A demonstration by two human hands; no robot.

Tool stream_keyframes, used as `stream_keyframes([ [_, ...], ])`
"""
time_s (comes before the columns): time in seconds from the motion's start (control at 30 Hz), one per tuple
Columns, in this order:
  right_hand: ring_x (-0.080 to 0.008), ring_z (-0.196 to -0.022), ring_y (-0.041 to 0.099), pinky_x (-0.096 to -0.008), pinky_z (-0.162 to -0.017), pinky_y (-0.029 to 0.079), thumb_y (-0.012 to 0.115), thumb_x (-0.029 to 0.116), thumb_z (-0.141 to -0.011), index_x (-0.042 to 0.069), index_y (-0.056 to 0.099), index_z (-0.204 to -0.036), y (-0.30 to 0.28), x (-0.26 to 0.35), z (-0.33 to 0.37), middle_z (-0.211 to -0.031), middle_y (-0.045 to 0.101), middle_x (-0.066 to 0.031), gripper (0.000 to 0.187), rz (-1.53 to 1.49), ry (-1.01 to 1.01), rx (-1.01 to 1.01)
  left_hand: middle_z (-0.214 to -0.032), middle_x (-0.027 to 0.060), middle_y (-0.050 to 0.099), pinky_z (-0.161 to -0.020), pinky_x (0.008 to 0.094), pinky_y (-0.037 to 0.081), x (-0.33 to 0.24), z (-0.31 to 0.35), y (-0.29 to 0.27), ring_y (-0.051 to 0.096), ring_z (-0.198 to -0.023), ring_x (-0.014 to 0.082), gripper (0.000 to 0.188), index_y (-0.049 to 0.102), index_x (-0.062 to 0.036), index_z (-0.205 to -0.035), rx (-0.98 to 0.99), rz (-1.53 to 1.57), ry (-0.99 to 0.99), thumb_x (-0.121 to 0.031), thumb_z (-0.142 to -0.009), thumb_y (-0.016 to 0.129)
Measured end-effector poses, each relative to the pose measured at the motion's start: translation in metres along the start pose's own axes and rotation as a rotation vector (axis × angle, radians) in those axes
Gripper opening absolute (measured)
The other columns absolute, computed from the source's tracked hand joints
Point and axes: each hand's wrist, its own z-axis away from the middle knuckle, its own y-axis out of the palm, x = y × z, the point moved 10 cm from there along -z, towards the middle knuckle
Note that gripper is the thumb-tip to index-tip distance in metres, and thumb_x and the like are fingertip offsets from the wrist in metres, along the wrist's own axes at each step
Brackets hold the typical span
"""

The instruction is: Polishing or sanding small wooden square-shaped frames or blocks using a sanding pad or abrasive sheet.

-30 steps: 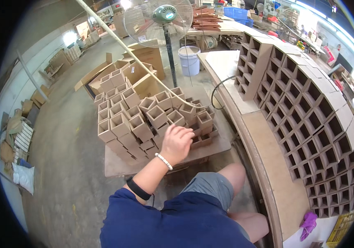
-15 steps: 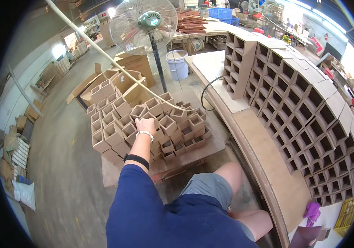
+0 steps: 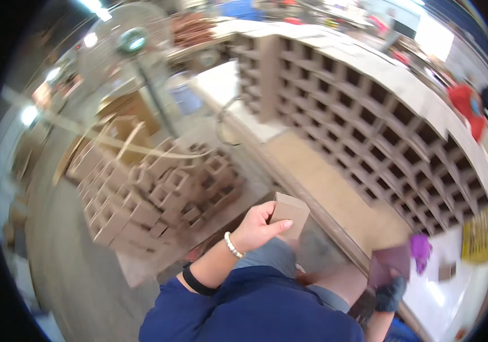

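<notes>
My left hand (image 3: 260, 225) grips a small brown open-ended square box (image 3: 291, 214), thumb on its near face, held above my lap. My right hand (image 3: 391, 289), in a dark glove, is at the lower right by the bench edge. Its fingers are on a dark reddish-brown square sheet (image 3: 383, 261), which stands tilted; motion blurs the grip. Left of me, a stack of similar brown boxes (image 3: 133, 208) rests on a low board (image 3: 136, 268).
The curved workbench (image 3: 335, 182) runs along my right, with a tall wall of stacked brown boxes (image 3: 363, 108) on it. A purple cloth (image 3: 420, 251), a small box (image 3: 447, 271) and a yellow crate (image 3: 486, 233) are at right. A fan (image 3: 134, 41) and a bucket (image 3: 184, 91) stand beyond.
My left hand has drawn back from the stack and moved right, now with a box in it. The gloved right hand has come into view at the sheet. The view has turned right.
</notes>
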Motion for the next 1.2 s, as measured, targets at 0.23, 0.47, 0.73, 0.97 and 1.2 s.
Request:
stream_keyframes([
  [0.23, -0.0310, -0.108, 0.048, -0.0380, -0.096, 0.035, 0.044, 0.011, -0.084, 0.001, 0.048, -0.117, 0.205, 0.074, 0.091, -0.111, 0.053, -0.0176, 0.036, 1.243, -1.190, 0.474, -0.064, 0.0156, 0.049, -0.052, 0.0362, 0.040, 0.018, -0.031, 0.150, 0.049, -0.058, 0.0308, 0.013, 0.047, -0.0011, -0.077, 0.342, -0.433, 0.397, -0.006, -0.074, 0.059],
  [0.47, -0.0317, -0.110, 0.047, -0.0425, -0.097, 0.032, 0.046, 0.011, -0.078, 0.001, 0.055, -0.104, 0.080, 0.055, -0.005, -0.112, 0.052, -0.0201, 0.029, 1.542, -0.931, -0.065, -0.061, 0.0134, 0.048, -0.052, 0.0399, 0.040, 0.051, -0.044, 0.206, 0.050, -0.056, 0.0326, 0.011, 0.048, -0.0022, -0.079, 0.356, -0.557, 0.520, -0.008, -0.075, 0.057],
  [0.73, -0.0346, -0.108, 0.046, -0.0437, -0.096, 0.033, 0.045, 0.008, -0.079, 0.000, 0.050, -0.112, 0.118, 0.033, -0.009, -0.112, 0.052, -0.0205, 0.034, 1.601, -0.622, 0.207, -0.072, 0.0152, 0.057, -0.056, 0.0362, 0.045, 0.085, -0.046, 0.207, 0.056, -0.063, 0.0330, 0.013, 0.052, -0.0015, -0.084, 0.349, -0.768, 0.438, -0.011, -0.078, 0.058],
  [0.97, -0.0318, -0.104, 0.049, -0.0419, -0.092, 0.036, 0.047, 0.014, -0.076, 0.001, 0.053, -0.103, 0.172, 0.036, 0.045, -0.108, 0.053, -0.0176, 0.031, 1.630, -0.960, 0.359, -0.061, 0.0161, 0.049, -0.052, 0.0434, 0.038, 0.085, -0.046, 0.194, 0.050, -0.058, 0.0353, 0.018, 0.044, -0.0034, -0.071, 0.232, -0.402, 0.520, -0.014, -0.078, 0.056],
  [1.2, -0.0342, -0.109, 0.048, -0.0416, -0.096, 0.033, 0.043, 0.006, -0.079, 0.001, 0.056, -0.105, 0.118, 0.051, 0.009, -0.114, 0.053, -0.0195, 0.030, 1.627, -1.047, -0.018, -0.060, 0.0150, 0.051, -0.052, 0.0432, 0.039, 0.079, -0.046, 0.205, 0.051, -0.058, 0.0338, 0.017, 0.044, -0.0042, -0.071, 0.326, -0.673, 0.449, -0.014, -0.077, 0.057],
])
